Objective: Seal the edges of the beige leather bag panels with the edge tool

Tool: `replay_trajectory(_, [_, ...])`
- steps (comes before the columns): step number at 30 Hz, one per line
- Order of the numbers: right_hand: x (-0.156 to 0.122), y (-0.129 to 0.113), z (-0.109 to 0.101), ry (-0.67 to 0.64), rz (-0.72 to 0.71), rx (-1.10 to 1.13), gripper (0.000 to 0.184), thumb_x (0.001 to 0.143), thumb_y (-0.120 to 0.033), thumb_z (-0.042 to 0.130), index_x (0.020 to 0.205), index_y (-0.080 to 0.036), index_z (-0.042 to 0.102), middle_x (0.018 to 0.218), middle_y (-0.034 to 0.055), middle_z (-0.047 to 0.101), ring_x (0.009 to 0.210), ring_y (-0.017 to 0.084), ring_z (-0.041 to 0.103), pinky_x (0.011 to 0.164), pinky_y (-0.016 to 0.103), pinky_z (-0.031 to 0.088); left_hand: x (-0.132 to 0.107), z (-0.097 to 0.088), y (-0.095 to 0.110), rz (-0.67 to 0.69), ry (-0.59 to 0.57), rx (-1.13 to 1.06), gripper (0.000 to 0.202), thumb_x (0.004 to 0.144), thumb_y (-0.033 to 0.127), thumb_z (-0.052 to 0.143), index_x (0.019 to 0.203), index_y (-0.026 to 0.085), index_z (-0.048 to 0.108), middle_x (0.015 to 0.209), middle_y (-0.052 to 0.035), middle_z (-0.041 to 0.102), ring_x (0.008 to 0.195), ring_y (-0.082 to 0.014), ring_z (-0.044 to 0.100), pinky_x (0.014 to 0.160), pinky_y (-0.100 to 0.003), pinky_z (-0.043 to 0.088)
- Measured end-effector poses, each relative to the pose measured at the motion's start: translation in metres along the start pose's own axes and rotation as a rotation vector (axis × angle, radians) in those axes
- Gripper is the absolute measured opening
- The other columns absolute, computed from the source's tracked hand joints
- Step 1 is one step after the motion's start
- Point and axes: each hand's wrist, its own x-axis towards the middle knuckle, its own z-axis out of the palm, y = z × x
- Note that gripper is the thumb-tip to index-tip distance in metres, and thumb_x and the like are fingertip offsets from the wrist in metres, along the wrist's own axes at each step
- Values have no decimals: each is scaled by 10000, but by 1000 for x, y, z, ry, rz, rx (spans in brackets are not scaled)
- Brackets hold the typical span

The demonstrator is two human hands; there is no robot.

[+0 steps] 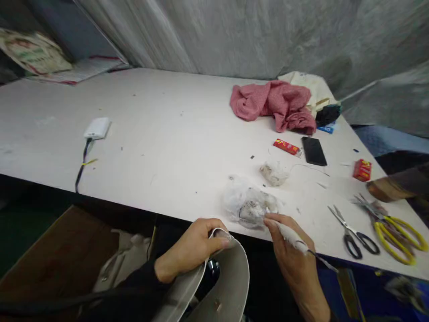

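Note:
My left hand (197,246) is closed on the upper edge of a beige bag-like piece (234,277), thumb on the near side and fingers behind. The piece is stiff, bent into an open curve, with a small metal rivet low on its inner face. My right hand (295,259) grips a slim tool with a white-wrapped handle (290,235); its thin dark shank points down to the right. The tool's other end lies by a clear plastic bag (251,208) with greyish contents at the table's front edge. What the contents are cannot be made out.
On the white table (167,147) lie black-handled scissors (350,232), yellow-handled scissors (395,228), a dark phone (314,151), red boxes (362,170), a small bundle (273,174), pink cloth (275,103) and a white cabled device (97,128). A cardboard box (60,259) stands below left.

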Motion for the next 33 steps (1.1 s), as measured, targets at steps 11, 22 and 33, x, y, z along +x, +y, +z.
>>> replay_trajectory(11, [-29,-34,-2,-33,226,367,239,1073,-366,538,992,-241,725,779,-5,750,728,160,721,723,255,576,-10,7,-5,50,-3,-46,121,790,269,717,808,149,721,723,13,635,713,-156,536,684,-266,402])
replay_trajectory(22, [-42,-36,14,-157,259,469,232,1067,-368,557,982,-243,732,767,-25,754,731,135,725,732,209,555,-14,11,-9,43,-15,-51,135,783,285,710,804,153,720,705,10,630,691,-156,524,652,-260,395])
replay_trajectory(33, [-12,-39,4,-420,208,425,426,1085,-450,465,805,-213,681,649,-23,583,640,144,579,624,254,422,-11,17,-8,8,-61,-105,103,675,262,692,694,161,697,670,6,618,685,-168,525,678,-283,396])
